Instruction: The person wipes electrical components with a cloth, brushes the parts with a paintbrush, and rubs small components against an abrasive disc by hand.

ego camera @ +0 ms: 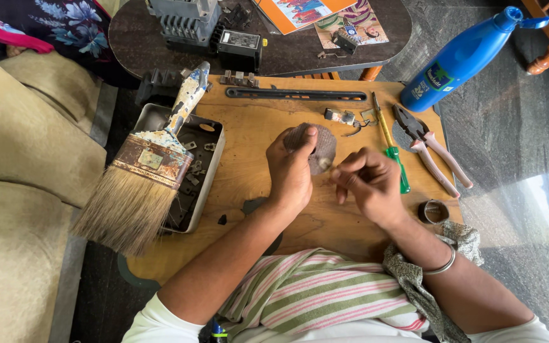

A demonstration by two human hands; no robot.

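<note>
Both forearms come up from below and meet in the middle, the left hand (291,170) with fingers curled and thumb up, the right hand (368,183) pinching its fingertips together.

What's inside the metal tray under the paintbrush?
The metal tray holds small dark and metallic parts along its right side. The paintbrush lies across it, its bristles and ferrule covering the left and lower portions, so whatever sits there cannot be seen.

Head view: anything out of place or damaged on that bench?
The paintbrush lies askew across the metal tray of small parts, its bristles overhanging the wooden board. Its ferrule is rusty and its handle paint is flaking. Dark fragments lie loose near the left hand.
</note>
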